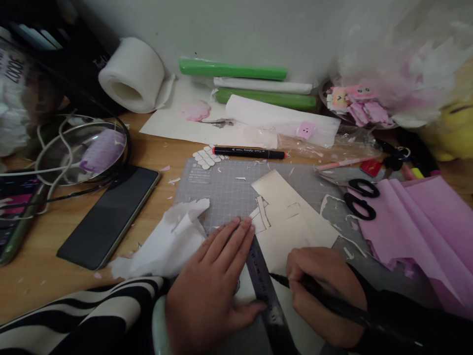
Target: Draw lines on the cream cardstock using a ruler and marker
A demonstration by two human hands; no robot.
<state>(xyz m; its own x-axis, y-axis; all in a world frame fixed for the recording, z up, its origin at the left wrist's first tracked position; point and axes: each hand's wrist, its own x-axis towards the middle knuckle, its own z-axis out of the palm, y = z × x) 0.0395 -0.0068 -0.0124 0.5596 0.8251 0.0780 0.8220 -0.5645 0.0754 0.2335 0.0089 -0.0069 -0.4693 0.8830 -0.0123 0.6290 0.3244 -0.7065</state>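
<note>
Right then, we had our left hand [214, 276] spread flat, pinning the metal ruler [264, 283] on the cream paper [291, 222] over the cutting mat [221, 190], while our right hand [325, 291] pinched a black pen [284, 281] against its edge for a straight line.

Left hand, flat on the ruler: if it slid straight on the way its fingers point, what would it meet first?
Probably the marked cream paper just beyond the left hand fingertips, then the black marker; depth is uncertain.
</note>
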